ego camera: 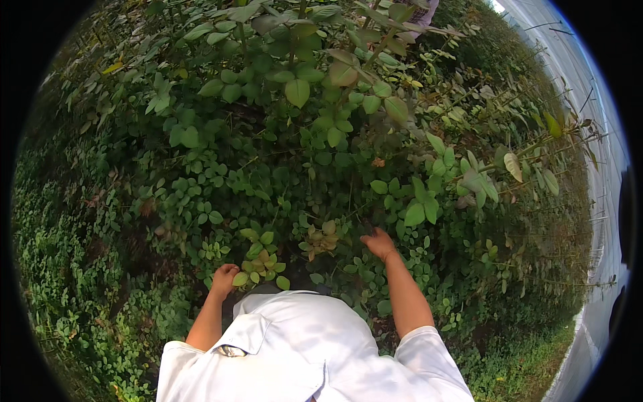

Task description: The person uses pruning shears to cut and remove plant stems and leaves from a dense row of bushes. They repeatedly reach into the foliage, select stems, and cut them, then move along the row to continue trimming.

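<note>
My left hand (224, 280) is low in front of my body with its fingers curled. It is right beside a shoot of yellow-green leaves (260, 265); whether it grips a stem is hidden. My right hand (380, 244) reaches forward among the green leaves of what look like rose bushes (324, 157). Its fingers are bent, and a small dark shape shows at their far side, too unclear to name. Between the hands, nearer the right one, is a cluster of pale, brownish leaves (322, 239).
Dense bushes surround me in front and on both sides. A leafy branch (527, 149) juts in from the right, and tall stems rise ahead. A person's checked sleeve (424, 12) shows behind the foliage. Whitish plastic sheeting (605, 211) runs along the right edge.
</note>
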A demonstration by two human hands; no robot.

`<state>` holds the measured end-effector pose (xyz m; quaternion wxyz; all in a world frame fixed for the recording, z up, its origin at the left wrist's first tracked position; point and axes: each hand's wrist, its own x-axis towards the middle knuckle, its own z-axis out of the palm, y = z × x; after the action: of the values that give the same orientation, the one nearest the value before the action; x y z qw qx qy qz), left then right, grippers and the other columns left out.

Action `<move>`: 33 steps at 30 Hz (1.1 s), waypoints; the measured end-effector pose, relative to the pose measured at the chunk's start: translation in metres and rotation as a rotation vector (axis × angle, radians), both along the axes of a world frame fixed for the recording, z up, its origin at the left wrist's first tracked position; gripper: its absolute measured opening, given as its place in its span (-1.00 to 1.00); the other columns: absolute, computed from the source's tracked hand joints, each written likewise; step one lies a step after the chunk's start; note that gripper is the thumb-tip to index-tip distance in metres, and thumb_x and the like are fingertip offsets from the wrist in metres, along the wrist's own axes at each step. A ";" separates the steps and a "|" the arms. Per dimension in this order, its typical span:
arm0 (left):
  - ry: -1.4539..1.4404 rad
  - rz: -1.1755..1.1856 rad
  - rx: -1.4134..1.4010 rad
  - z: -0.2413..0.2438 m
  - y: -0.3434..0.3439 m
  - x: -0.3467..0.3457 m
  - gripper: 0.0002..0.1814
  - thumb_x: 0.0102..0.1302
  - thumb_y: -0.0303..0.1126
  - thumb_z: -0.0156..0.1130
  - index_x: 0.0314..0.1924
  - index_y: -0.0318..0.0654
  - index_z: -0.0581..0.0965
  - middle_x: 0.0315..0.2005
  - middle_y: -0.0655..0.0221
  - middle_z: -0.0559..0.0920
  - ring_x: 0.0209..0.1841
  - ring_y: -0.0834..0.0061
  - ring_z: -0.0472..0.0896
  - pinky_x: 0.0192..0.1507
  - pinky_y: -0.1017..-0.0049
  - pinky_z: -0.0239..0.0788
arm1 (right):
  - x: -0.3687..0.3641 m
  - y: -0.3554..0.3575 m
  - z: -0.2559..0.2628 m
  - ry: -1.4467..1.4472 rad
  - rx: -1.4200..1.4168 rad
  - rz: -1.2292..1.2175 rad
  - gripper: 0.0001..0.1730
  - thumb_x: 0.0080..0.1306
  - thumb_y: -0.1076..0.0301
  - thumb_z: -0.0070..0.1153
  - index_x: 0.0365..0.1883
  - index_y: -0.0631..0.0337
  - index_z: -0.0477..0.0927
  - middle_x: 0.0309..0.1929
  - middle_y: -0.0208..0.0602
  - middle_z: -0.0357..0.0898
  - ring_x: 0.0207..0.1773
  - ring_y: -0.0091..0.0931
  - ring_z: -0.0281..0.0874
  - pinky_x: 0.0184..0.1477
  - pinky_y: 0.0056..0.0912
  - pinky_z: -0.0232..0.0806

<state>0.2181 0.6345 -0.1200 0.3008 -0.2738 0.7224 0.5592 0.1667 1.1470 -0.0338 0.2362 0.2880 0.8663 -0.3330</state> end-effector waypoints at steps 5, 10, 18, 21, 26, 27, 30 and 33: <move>-0.119 0.108 -0.031 0.023 0.023 0.050 -0.66 0.35 -0.28 0.14 0.07 -0.28 0.52 -0.35 0.33 0.66 -0.46 0.53 0.60 -0.42 0.48 0.45 | -0.032 0.014 -0.062 -0.120 0.083 0.118 -0.08 0.14 -0.07 0.13 0.42 0.19 0.26 0.30 0.00 0.42 0.34 -0.12 0.35 0.33 -0.17 0.21; -0.039 0.173 -0.164 0.035 0.050 0.132 -0.70 0.30 -0.30 0.20 -0.08 -0.36 0.59 -0.39 0.32 0.65 -0.34 0.54 0.59 -0.29 0.49 0.46 | -0.036 0.030 -0.057 -0.075 0.117 0.231 -0.18 0.16 -0.08 0.10 0.31 0.24 0.39 0.29 0.02 0.43 0.32 -0.09 0.36 0.31 -0.12 0.22; -0.086 0.397 -0.077 0.024 0.060 0.127 -0.76 0.32 -0.33 0.16 -0.09 -0.33 0.54 -0.47 0.34 0.61 -0.51 0.49 0.56 -0.50 0.43 0.37 | -0.007 0.049 -0.005 0.028 -0.192 0.210 -0.29 0.08 -0.01 0.29 0.10 0.31 0.52 0.01 -0.07 0.60 0.04 -0.21 0.55 0.11 -0.26 0.35; 0.108 0.377 -0.064 0.029 0.062 0.080 -0.77 0.35 -0.33 0.13 -0.08 -0.30 0.55 -0.46 0.35 0.60 -0.52 0.47 0.54 -0.50 0.41 0.36 | 0.011 0.056 0.018 0.127 -0.273 0.142 -0.31 0.13 0.06 0.29 0.15 0.30 0.49 -0.04 -0.19 0.61 -0.03 -0.33 0.55 0.05 -0.31 0.36; 0.417 0.081 -0.185 0.053 0.089 -0.009 -0.70 0.33 -0.34 0.13 -0.02 -0.35 0.57 -0.36 0.25 0.66 -0.37 0.42 0.62 -0.31 0.39 0.42 | 0.039 0.046 0.063 0.348 -0.411 -0.030 -0.38 0.20 0.16 0.27 0.17 0.28 0.47 -0.14 -0.35 0.57 -0.14 -0.53 0.49 -0.05 -0.46 0.35; 0.478 0.067 -0.222 0.061 0.101 -0.023 -0.68 0.32 -0.33 0.13 0.00 -0.35 0.56 -0.34 0.23 0.68 -0.35 0.39 0.63 -0.27 0.39 0.44 | 0.043 0.041 0.070 0.375 -0.410 -0.058 -0.37 0.21 0.17 0.26 0.19 0.29 0.46 -0.14 -0.37 0.56 -0.15 -0.54 0.48 -0.05 -0.48 0.34; 0.628 -0.120 -0.219 0.095 0.133 -0.047 -0.68 0.32 -0.31 0.16 0.00 -0.32 0.57 -0.36 0.21 0.69 -0.34 0.35 0.65 -0.23 0.36 0.46 | 0.056 0.028 0.082 0.423 -0.432 -0.148 -0.36 0.24 0.21 0.24 0.25 0.31 0.42 -0.13 -0.40 0.54 -0.15 -0.57 0.44 -0.05 -0.50 0.32; 0.695 -0.218 -0.124 0.121 0.165 -0.065 -0.66 0.30 -0.29 0.20 0.00 -0.33 0.56 -0.37 0.20 0.68 -0.34 0.30 0.65 -0.23 0.33 0.46 | 0.068 0.015 0.088 0.449 -0.499 -0.213 -0.35 0.27 0.23 0.23 0.28 0.31 0.39 -0.12 -0.43 0.53 -0.15 -0.59 0.42 -0.04 -0.52 0.31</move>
<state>0.1528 0.7994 0.0007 0.0784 -0.0067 0.8389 0.5386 0.2348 1.1623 0.0544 0.0668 0.2296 0.7536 -0.6123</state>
